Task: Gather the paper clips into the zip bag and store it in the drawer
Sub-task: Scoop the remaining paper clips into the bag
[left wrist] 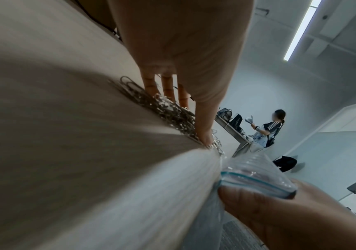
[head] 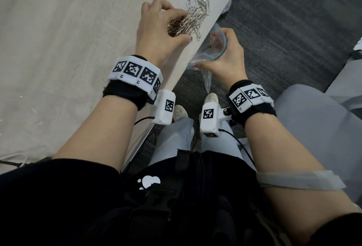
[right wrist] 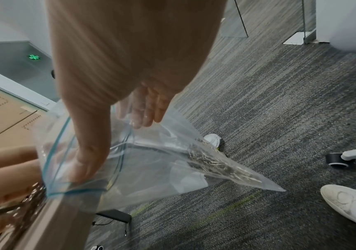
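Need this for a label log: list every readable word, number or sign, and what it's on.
"UN 3481", on the cardboard box, left part cut off.
Green lit sign: too blurred to read.
Small characters under the wristband markers: too small to read.

Silver paper clips [head: 193, 21] lie heaped beside the open, clear zip bag [right wrist: 151, 162] holding some.
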Demonstrator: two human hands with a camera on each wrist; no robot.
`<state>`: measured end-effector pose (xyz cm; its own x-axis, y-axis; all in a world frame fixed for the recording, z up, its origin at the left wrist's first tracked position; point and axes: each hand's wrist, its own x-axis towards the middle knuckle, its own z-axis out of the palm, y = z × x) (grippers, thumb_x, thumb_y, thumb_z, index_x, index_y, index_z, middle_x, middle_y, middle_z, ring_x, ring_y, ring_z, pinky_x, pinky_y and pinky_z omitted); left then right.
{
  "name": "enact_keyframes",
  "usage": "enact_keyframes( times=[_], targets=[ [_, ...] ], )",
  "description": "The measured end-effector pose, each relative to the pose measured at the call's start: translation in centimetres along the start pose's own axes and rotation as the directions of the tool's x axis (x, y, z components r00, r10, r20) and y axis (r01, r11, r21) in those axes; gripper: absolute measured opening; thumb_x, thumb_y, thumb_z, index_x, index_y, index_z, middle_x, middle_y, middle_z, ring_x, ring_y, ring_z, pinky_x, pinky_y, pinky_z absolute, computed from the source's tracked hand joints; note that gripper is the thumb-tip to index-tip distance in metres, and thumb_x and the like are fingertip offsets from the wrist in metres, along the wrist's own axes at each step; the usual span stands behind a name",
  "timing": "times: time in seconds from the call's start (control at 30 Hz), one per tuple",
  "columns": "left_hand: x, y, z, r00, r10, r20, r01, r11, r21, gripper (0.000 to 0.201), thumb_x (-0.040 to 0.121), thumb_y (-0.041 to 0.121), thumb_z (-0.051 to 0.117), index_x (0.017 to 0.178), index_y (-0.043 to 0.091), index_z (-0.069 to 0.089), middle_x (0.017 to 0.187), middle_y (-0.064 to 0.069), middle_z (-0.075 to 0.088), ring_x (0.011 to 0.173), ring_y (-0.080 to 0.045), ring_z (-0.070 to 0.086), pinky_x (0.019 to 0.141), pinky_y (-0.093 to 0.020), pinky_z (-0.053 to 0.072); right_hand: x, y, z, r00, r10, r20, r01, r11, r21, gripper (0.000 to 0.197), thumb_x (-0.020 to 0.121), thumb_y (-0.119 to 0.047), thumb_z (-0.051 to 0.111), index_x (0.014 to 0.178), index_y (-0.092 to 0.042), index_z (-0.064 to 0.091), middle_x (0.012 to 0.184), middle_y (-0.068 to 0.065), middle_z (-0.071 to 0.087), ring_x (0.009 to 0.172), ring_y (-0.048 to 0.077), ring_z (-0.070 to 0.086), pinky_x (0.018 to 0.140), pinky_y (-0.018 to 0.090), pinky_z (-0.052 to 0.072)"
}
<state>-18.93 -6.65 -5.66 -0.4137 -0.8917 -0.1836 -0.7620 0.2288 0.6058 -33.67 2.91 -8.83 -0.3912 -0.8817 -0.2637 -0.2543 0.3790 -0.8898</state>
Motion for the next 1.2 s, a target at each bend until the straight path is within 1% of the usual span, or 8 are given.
enact_keyframes(
  times=[0.23, 0.47, 0.6, 0.73, 0.87, 1.0, 1.1, 1.2],
  targets=[
    [0.2, 0.5, 0.2, 0.996, 0.065, 0.057, -0.065, 0.998, 0.002, 0.044, 0.069, 0.04, 0.074, 0.112, 0.034, 0.064, 0.115, 0.003, 0.052, 0.112, -0.016, 0.041, 0.087, -0.018, 0.033, 0.1, -0.4, 0.0, 1.0, 0.015, 0.013, -0.015, 1.0, 0.027, 0.081, 0.038, -0.052, 0.084, 0.104, -0.019, 0.05, 0.104, -0.006, 0.064, 0.097, 0.004, 0.062, 0.083, 0.021, 0.051],
    [0.4, 0.5, -0.1, 0.991, 0.124, 0.056, -0.126, 0.991, 0.033, 0.047, 0.071, 0.049, 0.065, 0.115, 0.034, 0.062, 0.12, 0.003, 0.052, 0.115, -0.022, 0.039, 0.092, -0.031, 0.036, 0.2, -0.3, -0.1, 1.0, 0.007, 0.017, -0.007, 1.0, 0.002, 0.076, 0.043, -0.047, 0.086, 0.104, -0.019, 0.05, 0.102, -0.006, 0.064, 0.094, 0.004, 0.062, 0.081, 0.019, 0.051],
    [1.5, 2.0, 0.3, 0.974, 0.178, 0.144, -0.203, 0.962, 0.183, 0.048, 0.086, 0.042, 0.05, 0.133, 0.034, 0.045, 0.149, 0.011, 0.031, 0.137, -0.021, 0.022, 0.096, -0.036, 0.021, 0.4, 0.0, -0.3, 1.0, -0.005, 0.028, 0.005, 1.0, -0.004, 0.063, 0.054, -0.032, 0.089, 0.101, -0.021, 0.049, 0.097, -0.011, 0.06, 0.09, 0.001, 0.06, 0.076, 0.01, 0.046],
    [2.7, 2.6, 1.2, 0.919, 0.226, 0.322, -0.308, 0.923, 0.232, 0.047, 0.096, 0.03, 0.039, 0.142, 0.029, 0.033, 0.157, 0.01, 0.011, 0.146, -0.019, 0.001, 0.105, -0.044, 0.015, 0.7, 0.2, -0.4, 1.0, -0.014, 0.026, 0.015, 1.0, -0.019, 0.059, 0.057, -0.028, 0.088, 0.1, -0.022, 0.049, 0.098, -0.008, 0.061, 0.089, 0.001, 0.059, 0.075, 0.008, 0.045],
    [3.1, 2.1, 1.2, 0.916, 0.257, 0.309, -0.315, 0.936, 0.157, 0.037, 0.094, 0.03, 0.045, 0.131, 0.026, 0.049, 0.145, 0.009, 0.037, 0.14, -0.018, 0.021, 0.104, -0.041, 0.017, 0.8, 0.2, -0.4, 0.999, -0.02, 0.037, 0.021, 0.999, -0.025, 0.062, 0.054, -0.031, 0.089, 0.101, -0.023, 0.048, 0.101, -0.002, 0.062, 0.092, 0.005, 0.06, 0.075, 0.009, 0.046],
    [2.7, 2.0, 0.7, 0.916, 0.3, 0.266, -0.328, 0.942, 0.068, 0.033, 0.084, 0.031, 0.061, 0.116, 0.021, 0.063, 0.123, 0.001, 0.056, 0.12, -0.026, 0.041, 0.094, -0.036, 0.03, 0.8, 0.2, -0.4, 0.999, -0.022, 0.042, 0.023, 0.999, -0.036, 0.065, 0.053, -0.033, 0.089, 0.101, -0.022, 0.047, 0.1, -0.004, 0.063, 0.093, 0.007, 0.061, 0.078, 0.014, 0.048],
    [2.1, 1.8, 0.2, 0.93, 0.273, 0.245, -0.274, 0.961, -0.03, 0.044, 0.077, 0.037, 0.064, 0.118, 0.023, 0.062, 0.121, 0.001, 0.059, 0.116, -0.023, 0.046, 0.097, -0.037, 0.036, 0.7, 0.1, -0.4, 0.999, -0.015, 0.038, 0.016, 1.0, -0.027, 0.066, 0.053, -0.037, 0.088, 0.102, -0.021, 0.048, 0.099, -0.006, 0.063, 0.092, 0.004, 0.062, 0.08, 0.019, 0.05],
    [1.5, 1.1, -0.8, 0.977, 0.179, 0.112, -0.175, 0.983, -0.052, 0.059, 0.07, 0.051, 0.061, 0.126, 0.03, 0.055, 0.131, 0.007, 0.05, 0.125, -0.019, 0.038, 0.104, -0.04, 0.032, 0.6, 0.0, -0.4, 0.999, -0.022, 0.03, 0.023, 1.0, -0.007, 0.068, 0.051, -0.038, 0.09, 0.103, -0.019, 0.05, 0.094, -0.014, 0.061, 0.086, -0.009, 0.059, 0.078, 0.013, 0.048]
  ],
)
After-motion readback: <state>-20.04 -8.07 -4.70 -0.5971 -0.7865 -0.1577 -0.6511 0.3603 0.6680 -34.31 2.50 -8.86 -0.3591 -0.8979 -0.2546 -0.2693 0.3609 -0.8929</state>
